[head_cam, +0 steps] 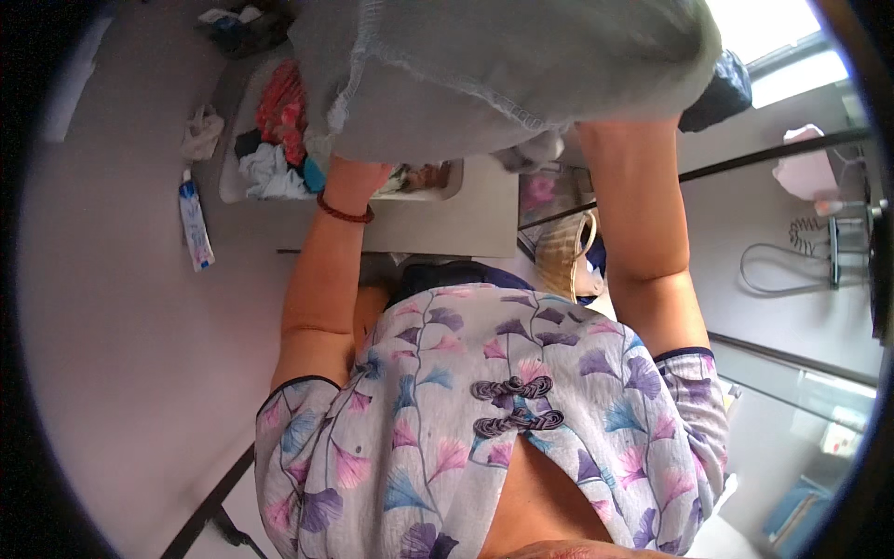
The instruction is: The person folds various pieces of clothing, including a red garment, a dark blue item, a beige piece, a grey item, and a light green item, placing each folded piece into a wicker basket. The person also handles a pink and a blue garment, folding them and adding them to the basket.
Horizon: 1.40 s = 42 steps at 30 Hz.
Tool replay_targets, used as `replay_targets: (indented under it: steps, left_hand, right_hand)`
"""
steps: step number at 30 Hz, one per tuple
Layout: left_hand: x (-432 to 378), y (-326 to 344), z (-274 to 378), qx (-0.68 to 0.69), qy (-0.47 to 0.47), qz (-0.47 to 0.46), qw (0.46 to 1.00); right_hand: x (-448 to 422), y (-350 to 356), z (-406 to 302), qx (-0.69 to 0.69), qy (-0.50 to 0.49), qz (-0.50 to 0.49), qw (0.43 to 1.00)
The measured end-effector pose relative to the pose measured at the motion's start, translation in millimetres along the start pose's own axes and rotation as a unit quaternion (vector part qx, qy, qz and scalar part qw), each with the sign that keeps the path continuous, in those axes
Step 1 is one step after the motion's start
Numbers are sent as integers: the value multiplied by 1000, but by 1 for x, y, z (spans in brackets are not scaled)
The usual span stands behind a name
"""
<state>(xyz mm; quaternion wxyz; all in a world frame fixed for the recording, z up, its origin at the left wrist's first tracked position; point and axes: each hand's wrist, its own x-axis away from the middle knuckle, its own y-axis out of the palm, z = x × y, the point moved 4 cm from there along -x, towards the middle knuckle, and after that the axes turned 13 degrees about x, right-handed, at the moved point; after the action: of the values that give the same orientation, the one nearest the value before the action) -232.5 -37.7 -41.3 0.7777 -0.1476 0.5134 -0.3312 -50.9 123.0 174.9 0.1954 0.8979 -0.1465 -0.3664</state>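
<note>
A large piece of grey fabric [489,91], apparently a garment with overlocked seams showing, hangs raised across the top of the view. My left hand [357,176], with a red-brown bracelet at its wrist, is at the lower left edge of the fabric; its fingers are mostly hidden behind it. My right forearm reaches up under the fabric's right side, and the hand there is covered completely. A bunched grey-white bit of cloth [534,150] hangs below the fabric's lower edge, between my arms. Whether either hand grips the fabric does not show.
Behind the fabric, a pale tub [230,183] holds red, light-blue and dark cloths. It stands on a beige surface [482,234]. A blue-and-white tube [194,223] and a crumpled pale item [202,133] lie left. Dark bars and a woven basket [557,255] are at right.
</note>
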Motion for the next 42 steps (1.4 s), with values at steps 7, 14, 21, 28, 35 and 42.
replay_targets:
  steps: [7, 14, 21, 28, 35, 42]
  left_hand:
    - [-45, 17, 71, 103, 6, 5, 995]
    - [-72, 99, 189, 360, -22, -199, 911]
    - [-97, 204, 302, 530, -150, -425, 719]
    - [-88, 251, 255, 289, 0, -346, 893]
    - [-106, 260, 334, 202, -17, -428, 881]
    - [-103, 260, 281, 676, -128, -334, 645]
  right_hand:
    - [67, -39, -90, 102, -10, 75, 992]
    - [184, -106, -162, 217, 40, 226, 949]
    - [331, -168, -231, 224, -9, 455, 862]
    - [389, -201, -191, 286, -24, 610, 738]
    - [437, -251, -203, 263, 13, 665, 699]
    - [408, -218, -161, 234, -15, 694, 681]
